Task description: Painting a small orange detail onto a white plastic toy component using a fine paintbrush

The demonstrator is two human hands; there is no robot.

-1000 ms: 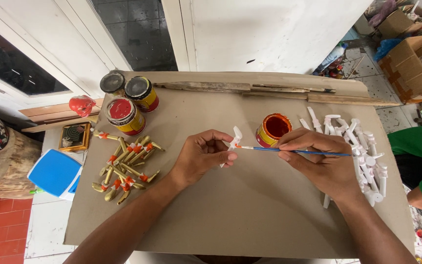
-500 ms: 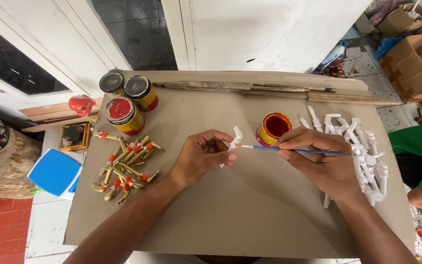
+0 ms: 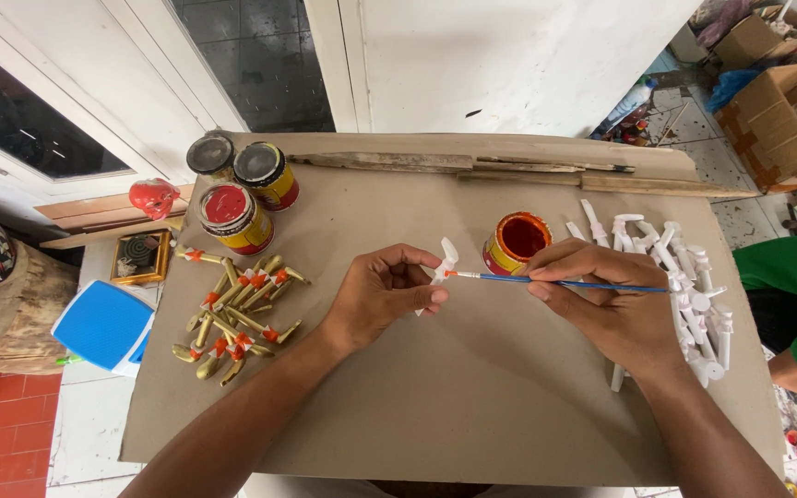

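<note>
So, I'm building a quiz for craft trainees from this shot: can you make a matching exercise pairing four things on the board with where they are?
Things:
1. small white unpainted piece
2. thin blue-handled paintbrush
3. open tin of red paint
4. pile of gold pieces with orange tips

Places:
A. on the cardboard sheet, left of the left hand
B. standing just beyond the brush
C. pinched in the left hand's fingers
D. held in the right hand

Pairs: 1-C, 2-D, 3-B, 4-A
</note>
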